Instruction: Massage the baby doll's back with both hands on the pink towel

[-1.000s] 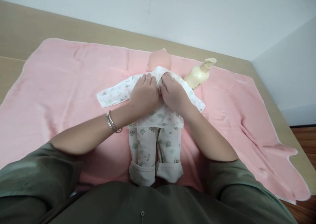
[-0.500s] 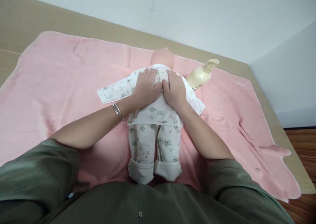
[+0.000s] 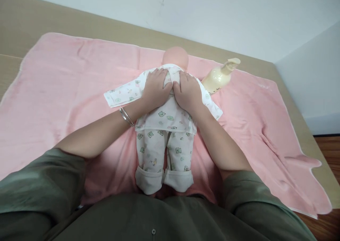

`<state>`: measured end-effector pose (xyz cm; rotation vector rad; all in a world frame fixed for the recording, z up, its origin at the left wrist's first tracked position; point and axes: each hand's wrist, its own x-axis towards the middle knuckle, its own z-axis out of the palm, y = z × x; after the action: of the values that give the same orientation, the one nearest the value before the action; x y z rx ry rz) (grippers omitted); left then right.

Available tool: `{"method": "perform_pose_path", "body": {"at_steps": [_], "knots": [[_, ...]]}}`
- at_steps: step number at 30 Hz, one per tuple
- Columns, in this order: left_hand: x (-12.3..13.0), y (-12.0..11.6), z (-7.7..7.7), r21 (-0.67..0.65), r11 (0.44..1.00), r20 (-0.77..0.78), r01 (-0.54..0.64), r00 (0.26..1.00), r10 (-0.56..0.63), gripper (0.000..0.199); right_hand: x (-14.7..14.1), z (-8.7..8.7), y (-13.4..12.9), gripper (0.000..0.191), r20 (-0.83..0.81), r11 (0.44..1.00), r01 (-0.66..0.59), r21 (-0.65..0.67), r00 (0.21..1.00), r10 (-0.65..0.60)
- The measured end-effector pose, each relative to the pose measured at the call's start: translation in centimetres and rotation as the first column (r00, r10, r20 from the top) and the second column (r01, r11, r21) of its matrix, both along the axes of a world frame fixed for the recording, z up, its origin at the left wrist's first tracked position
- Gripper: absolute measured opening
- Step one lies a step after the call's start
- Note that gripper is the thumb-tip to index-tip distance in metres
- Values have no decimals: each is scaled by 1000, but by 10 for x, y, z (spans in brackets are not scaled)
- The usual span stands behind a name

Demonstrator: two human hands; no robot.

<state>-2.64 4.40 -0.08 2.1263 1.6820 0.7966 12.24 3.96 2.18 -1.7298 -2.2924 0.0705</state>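
Observation:
A baby doll (image 3: 166, 122) in a white printed top and trousers lies on a pink blanket (image 3: 53, 78), its bald head toward the wall and its trouser cuffs toward me. My left hand (image 3: 156, 88) rests flat on the left side of the doll's upper body, a silver bangle at the wrist. On the right side lies my right hand (image 3: 188, 92), also flat, its thumb close to the left thumb. Both hands hold nothing. The doll's sleeves stretch out to either side, and its face is hidden.
A cream pump bottle (image 3: 217, 78) leans or lies on the blanket beside the doll's right-hand shoulder. The wooden table (image 3: 106, 24) shows around the blanket, with a white wall (image 3: 212, 14) behind it. Brown flooring (image 3: 329, 156) appears at the right.
The view has shifted slightly, so the doll and bottle appear a little higher. Both hands remain flat on the doll, the fingers in nearly the same places.

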Motion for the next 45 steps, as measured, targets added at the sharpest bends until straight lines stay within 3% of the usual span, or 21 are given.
{"method": "perform_pose_path", "body": {"at_steps": [4, 8, 13, 16, 19, 22, 26, 33, 36, 39, 45], "knots": [[5, -20, 2, 18, 1000, -20, 4, 1000, -4, 68, 14, 5, 10, 66, -2, 989, -121, -84, 993, 122], [8, -37, 7, 28, 998, -39, 50, 998, -49, 67, 13, 12, 8, 65, 2, 989, -112, -101, 994, 113], [-3, -15, 14, -45, 996, -53, 81, 995, -83, 67, -14, 15, -30, 53, 40, 1000, 1, 13, 999, -2], [-8, 1, 17, -46, 998, -55, 35, 998, -37, 56, -24, 15, -48, 55, 78, 999, -13, 48, 997, 10], [-6, -1, 15, -17, 1000, -67, -7, 998, 5, 51, -18, 15, -37, 55, 18, 999, -34, -17, 999, 34], [2, -20, 11, 42, 999, -81, -4, 997, 8, 60, -4, 11, -11, 62, -70, 994, 1, -105, 998, -9], [7, -37, 8, 46, 998, -79, 33, 996, -29, 66, 2, 3, 4, 68, -67, 996, 38, -79, 997, -44], [-12, 7, 12, -18, 999, 31, 34, 999, -34, 49, -12, 18, -36, 55, 58, 1000, -3, 23, 998, 2], [-13, 12, 12, -32, 999, 62, 27, 998, -25, 47, -11, 20, -33, 52, 46, 999, 25, 20, 999, -26], [-5, -3, 7, 21, 1000, 13, -11, 1000, 11, 58, -3, 12, -13, 56, -27, 998, 34, -46, 999, -35], [8, -30, 3, 81, 995, -21, 59, 998, -58, 62, 11, 5, 12, 68, -6, 992, -61, -106, 998, 61]]}}
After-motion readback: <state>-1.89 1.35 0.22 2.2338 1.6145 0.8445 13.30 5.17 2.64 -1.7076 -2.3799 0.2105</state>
